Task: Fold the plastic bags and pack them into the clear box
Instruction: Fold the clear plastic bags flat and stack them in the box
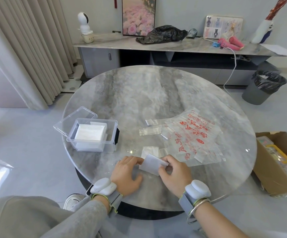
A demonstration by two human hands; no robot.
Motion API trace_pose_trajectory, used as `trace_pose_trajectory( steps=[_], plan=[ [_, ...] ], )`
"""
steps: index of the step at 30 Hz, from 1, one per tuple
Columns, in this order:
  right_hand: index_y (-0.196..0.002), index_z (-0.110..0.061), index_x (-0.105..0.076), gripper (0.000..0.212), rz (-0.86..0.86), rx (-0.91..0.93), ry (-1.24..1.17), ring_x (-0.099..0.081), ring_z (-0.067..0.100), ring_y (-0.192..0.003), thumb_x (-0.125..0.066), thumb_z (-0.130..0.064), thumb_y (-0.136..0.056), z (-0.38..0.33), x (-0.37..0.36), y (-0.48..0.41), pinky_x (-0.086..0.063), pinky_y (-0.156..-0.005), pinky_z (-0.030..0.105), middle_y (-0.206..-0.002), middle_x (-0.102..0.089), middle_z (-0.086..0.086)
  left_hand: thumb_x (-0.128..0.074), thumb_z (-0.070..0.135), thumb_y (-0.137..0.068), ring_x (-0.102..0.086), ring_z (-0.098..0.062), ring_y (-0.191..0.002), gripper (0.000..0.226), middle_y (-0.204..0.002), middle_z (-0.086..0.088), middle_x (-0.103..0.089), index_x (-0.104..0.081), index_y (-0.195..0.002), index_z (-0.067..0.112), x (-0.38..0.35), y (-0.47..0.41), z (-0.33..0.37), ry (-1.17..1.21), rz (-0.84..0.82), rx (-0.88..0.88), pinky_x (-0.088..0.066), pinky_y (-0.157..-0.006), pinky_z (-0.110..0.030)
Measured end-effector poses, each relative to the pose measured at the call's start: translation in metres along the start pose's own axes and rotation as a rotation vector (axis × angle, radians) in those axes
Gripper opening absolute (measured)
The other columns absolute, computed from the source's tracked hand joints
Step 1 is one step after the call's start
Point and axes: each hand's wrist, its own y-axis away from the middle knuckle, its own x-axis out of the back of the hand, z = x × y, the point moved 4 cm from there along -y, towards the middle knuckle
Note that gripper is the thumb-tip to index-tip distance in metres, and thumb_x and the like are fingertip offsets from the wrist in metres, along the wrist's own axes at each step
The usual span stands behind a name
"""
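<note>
**At the near edge of the surface, a bag between two hands**

Low in the frame's centre, both hands meet on a half-folded bag (152, 164); the left hand (125, 174) presses its fingertips on the bag's left edge, thumb spread wide; the right hand (175, 174) pinches the raised white flap at its right edge. At centre left on the marbled surface (148, 93) stands the clear box (112, 134), with white folded bags (91, 133) stacked inside; its lid (75, 119) leans behind it. Right of centre, red-printed bags (194, 134) lie flat, overlapping.
</note>
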Motion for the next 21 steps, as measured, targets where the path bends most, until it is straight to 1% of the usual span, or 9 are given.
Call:
trace_pose_trajectory(
  steps=[3, 6, 8, 10, 12, 14, 16, 18, 21],
  plan=[
    [-0.083, -0.027, -0.058, 0.002, -0.016, -0.079, -0.035, -0.062, 0.009, -0.066, -0.059, -0.029, -0.083, 0.0, -0.004, -0.005, -0.049, -0.063, 0.029, -0.068, -0.067, -0.01, -0.04, 0.056, -0.073, -0.054, -0.008, -0.104, 0.056, -0.103, 0.018, -0.063, -0.065, -0.112, 0.024, 0.001, 0.001, -0.004, -0.003, 0.031, 0.031, -0.038, -0.089, -0.026],
    [-0.09, -0.028, -0.058, 0.005, -0.029, -0.149, -0.068, -0.063, 0.006, -0.071, -0.058, -0.032, -0.086, 0.001, -0.009, -0.009, -0.048, -0.066, 0.026, -0.074, -0.069, -0.012, -0.038, 0.063, -0.076, -0.053, -0.007, -0.1, 0.057, -0.096, 0.018, -0.065, -0.067, -0.107, 0.024, 0.0, 0.0, -0.007, 0.024, 0.052, 0.086, -0.042, -0.088, -0.027],
    [-0.097, -0.03, -0.054, 0.012, -0.051, -0.196, -0.089, -0.063, 0.004, -0.073, -0.058, -0.037, -0.088, 0.004, -0.013, -0.013, -0.047, -0.067, 0.026, -0.08, -0.069, -0.014, -0.037, 0.065, -0.078, -0.054, -0.007, -0.097, 0.057, -0.093, 0.017, -0.067, -0.068, -0.102, 0.025, -0.001, -0.001, -0.009, 0.031, 0.079, 0.125, -0.044, -0.085, -0.027],
    [-0.105, -0.03, -0.05, 0.021, -0.082, -0.253, -0.112, -0.063, 0.006, -0.078, -0.059, -0.041, -0.089, 0.008, -0.019, -0.017, -0.044, -0.068, 0.025, -0.085, -0.068, -0.012, -0.04, 0.062, -0.081, -0.053, -0.009, -0.093, 0.049, -0.088, 0.017, -0.065, -0.069, -0.097, 0.025, -0.002, -0.002, -0.01, 0.036, 0.119, 0.152, -0.043, -0.081, -0.025],
    [-0.109, -0.025, -0.05, 0.029, -0.095, -0.295, -0.117, -0.063, 0.009, -0.081, -0.061, -0.042, -0.089, 0.01, -0.023, -0.018, -0.041, -0.065, 0.022, -0.088, -0.068, -0.01, -0.052, 0.051, -0.087, -0.052, -0.011, -0.09, 0.031, -0.083, 0.017, -0.063, -0.069, -0.093, 0.025, -0.002, -0.004, -0.01, 0.03, 0.136, 0.171, -0.041, -0.078, -0.024],
    [-0.11, -0.024, -0.051, 0.03, -0.09, -0.298, -0.081, -0.061, 0.009, -0.08, -0.062, -0.042, -0.089, 0.011, -0.025, -0.018, -0.038, -0.059, 0.015, -0.088, -0.067, -0.011, -0.06, 0.04, -0.09, -0.051, -0.013, -0.088, 0.019, -0.08, 0.015, -0.062, -0.07, -0.089, 0.025, -0.002, -0.005, -0.01, 0.022, 0.161, 0.177, -0.039, -0.075, -0.025],
    [-0.108, -0.026, -0.051, 0.028, -0.081, -0.287, -0.026, -0.058, 0.008, -0.077, -0.061, -0.043, -0.089, 0.011, -0.026, -0.018, -0.033, -0.056, 0.01, -0.084, -0.063, -0.015, -0.062, 0.038, -0.091, -0.05, -0.013, -0.087, 0.017, -0.079, 0.014, -0.062, -0.071, -0.086, 0.025, -0.001, -0.006, -0.011, 0.007, 0.177, 0.2, -0.036, -0.073, -0.024],
    [-0.106, -0.026, -0.053, 0.026, -0.066, -0.272, 0.022, -0.058, 0.008, -0.075, -0.061, -0.044, -0.089, 0.011, -0.028, -0.018, -0.034, -0.056, 0.012, -0.078, -0.06, -0.016, -0.063, 0.037, -0.091, -0.048, -0.012, -0.089, 0.015, -0.08, 0.014, -0.062, -0.07, -0.085, 0.026, 0.0, -0.007, -0.012, -0.004, 0.166, 0.223, -0.034, -0.073, -0.023],
    [-0.101, -0.023, -0.06, 0.025, -0.018, -0.24, 0.07, -0.059, 0.01, -0.075, -0.062, -0.044, -0.087, 0.013, -0.032, -0.02, -0.046, -0.068, 0.026, -0.079, -0.06, -0.012, -0.063, 0.039, -0.091, -0.046, -0.011, -0.09, 0.015, -0.079, 0.015, -0.059, -0.068, -0.085, 0.026, 0.0, -0.009, -0.013, -0.014, 0.143, 0.238, -0.035, -0.074, -0.023]
  ],
)
